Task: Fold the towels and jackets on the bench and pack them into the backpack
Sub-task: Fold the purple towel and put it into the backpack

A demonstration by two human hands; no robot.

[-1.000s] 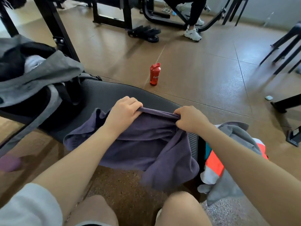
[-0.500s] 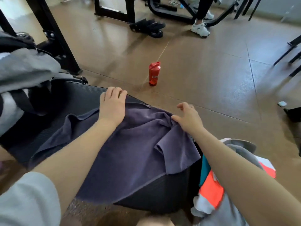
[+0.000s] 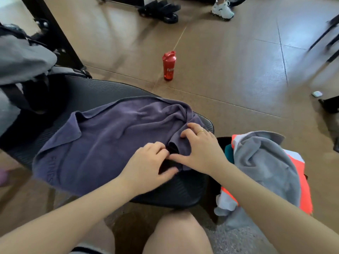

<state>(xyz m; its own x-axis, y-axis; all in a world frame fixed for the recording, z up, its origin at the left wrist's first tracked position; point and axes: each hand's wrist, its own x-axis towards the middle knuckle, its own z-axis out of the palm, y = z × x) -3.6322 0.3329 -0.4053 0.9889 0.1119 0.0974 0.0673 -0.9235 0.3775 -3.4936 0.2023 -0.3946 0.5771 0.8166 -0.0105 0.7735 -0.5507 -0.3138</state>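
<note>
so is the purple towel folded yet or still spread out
Mostly spread, not folded: the purple towel lies rumpled across the bench, only its right end bunched under both hands.

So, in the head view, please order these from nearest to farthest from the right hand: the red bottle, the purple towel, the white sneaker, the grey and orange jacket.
1. Purple towel: under the right hand, whose fingers touch it, on the bench.
2. Grey and orange jacket: just right of that hand.
3. Red bottle: standing on the floor beyond the bench.
4. White sneaker: far back, at the top edge.
</note>
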